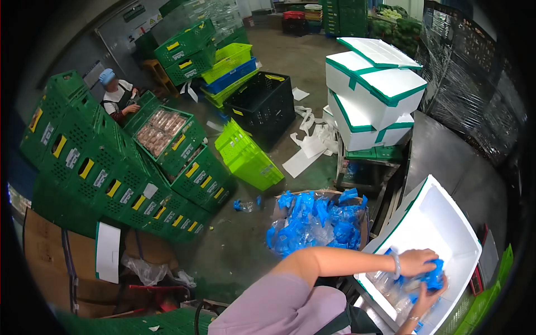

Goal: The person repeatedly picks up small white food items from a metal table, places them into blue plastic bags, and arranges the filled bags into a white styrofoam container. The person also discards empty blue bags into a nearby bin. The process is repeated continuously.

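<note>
A white foam box (pixel 450 222) with green tape along its edge stands open at the lower right. Inside it are clear plastic bags with blue parts (pixel 387 289); what they contain is hard to make out. My left hand (pixel 418 261), with a pale bangle on the wrist, reaches in over the near wall and grips a blue-and-clear plastic bag (pixel 436 273) from above. From the lower side, my right hand (pixel 431 295) holds the same bag, its fingers against the blue film.
A carton (pixel 363 228) heaped with blue plastic bags (pixel 301 222) sits on the floor beside me. Closed foam boxes (pixel 377 88) are stacked ahead. Green crates (pixel 104 176), a lime crate (pixel 247 155) and a black crate (pixel 259 109) stand leftward. A person (pixel 119 96) works behind crates.
</note>
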The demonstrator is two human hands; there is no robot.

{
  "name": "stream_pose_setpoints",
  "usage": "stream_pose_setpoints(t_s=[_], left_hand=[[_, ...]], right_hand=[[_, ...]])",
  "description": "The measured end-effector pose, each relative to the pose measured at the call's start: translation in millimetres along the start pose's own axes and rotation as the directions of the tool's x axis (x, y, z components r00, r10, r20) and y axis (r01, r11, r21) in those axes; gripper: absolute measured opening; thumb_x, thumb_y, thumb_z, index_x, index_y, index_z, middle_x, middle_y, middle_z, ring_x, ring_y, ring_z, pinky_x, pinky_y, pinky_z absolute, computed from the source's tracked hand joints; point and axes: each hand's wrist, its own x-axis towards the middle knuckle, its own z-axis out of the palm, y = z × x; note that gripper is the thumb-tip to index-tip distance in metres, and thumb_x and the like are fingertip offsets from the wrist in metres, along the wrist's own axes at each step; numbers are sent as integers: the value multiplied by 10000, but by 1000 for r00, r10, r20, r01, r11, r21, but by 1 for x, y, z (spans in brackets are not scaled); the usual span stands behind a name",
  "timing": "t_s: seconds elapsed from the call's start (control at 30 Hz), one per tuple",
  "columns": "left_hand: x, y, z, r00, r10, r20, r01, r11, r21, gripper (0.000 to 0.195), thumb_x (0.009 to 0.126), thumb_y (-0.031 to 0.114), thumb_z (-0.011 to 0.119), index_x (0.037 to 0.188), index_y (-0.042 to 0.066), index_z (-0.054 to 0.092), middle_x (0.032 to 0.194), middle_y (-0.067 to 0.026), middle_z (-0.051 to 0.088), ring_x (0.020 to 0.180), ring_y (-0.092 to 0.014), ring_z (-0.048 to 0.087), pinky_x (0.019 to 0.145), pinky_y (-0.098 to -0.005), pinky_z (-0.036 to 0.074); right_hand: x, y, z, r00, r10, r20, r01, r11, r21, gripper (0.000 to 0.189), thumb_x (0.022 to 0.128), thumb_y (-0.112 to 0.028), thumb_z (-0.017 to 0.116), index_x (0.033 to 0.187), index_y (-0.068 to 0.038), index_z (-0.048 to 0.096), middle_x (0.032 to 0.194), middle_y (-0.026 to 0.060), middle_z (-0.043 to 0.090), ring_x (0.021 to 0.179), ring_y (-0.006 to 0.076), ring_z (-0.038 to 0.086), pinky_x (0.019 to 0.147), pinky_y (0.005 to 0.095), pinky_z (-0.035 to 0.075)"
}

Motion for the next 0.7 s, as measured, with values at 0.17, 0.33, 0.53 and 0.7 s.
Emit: stream_pose_setpoints(t_s=[0.17, 0.33, 0.53, 0.7], left_hand=[[-19, -17, 61, 1000, 2, 16, -3, 994, 109, 376, 816, 252, 578, 1106, 23, 508, 1209, -128, 472, 975, -329, 499, 847, -402, 408], [-24, -7, 66, 997, 81, -12, -79, 990, 118, 330, 756, 166, 618, 1017, 5, 496, 1102, -107, 476, 949, -319, 493, 774, -399, 431], [-16, -6, 66, 990, 109, -86, -74, 938, 338, 150, 735, 101, 578, 787, 40, 451, 856, -84, 433, 816, -268, 480, 602, -362, 445], [-22, -8, 67, 981, 185, -64, -145, 905, 400, 111, 730, 72, 550, 766, 35, 452, 812, -82, 437, 804, -262, 478, 575, -348, 435]], right_hand=[[-39, -7, -19, 978, 127, 165, -152, 977, 147, 434, 801, -91, 579, 1209, -39, 441, 1333, 130, 352, 1268, 242, 297, 1023, 370, 270], [-41, -25, -24, 997, -64, 47, 77, 933, -350, 158, 874, -135, 532, 820, 9, 495, 823, 122, 506, 799, 223, 481, 764, 349, 392], [-37, -82, -5, 930, 367, -7, -343, 862, -373, 242, 855, -230, 592, 961, -13, 604, 968, 141, 600, 918, 230, 545, 818, 336, 427], [-43, -30, -27, 970, 233, 73, -217, 959, -183, 288, 859, -240, 589, 1050, -25, 598, 1062, 132, 592, 962, 234, 550, 895, 328, 390]])
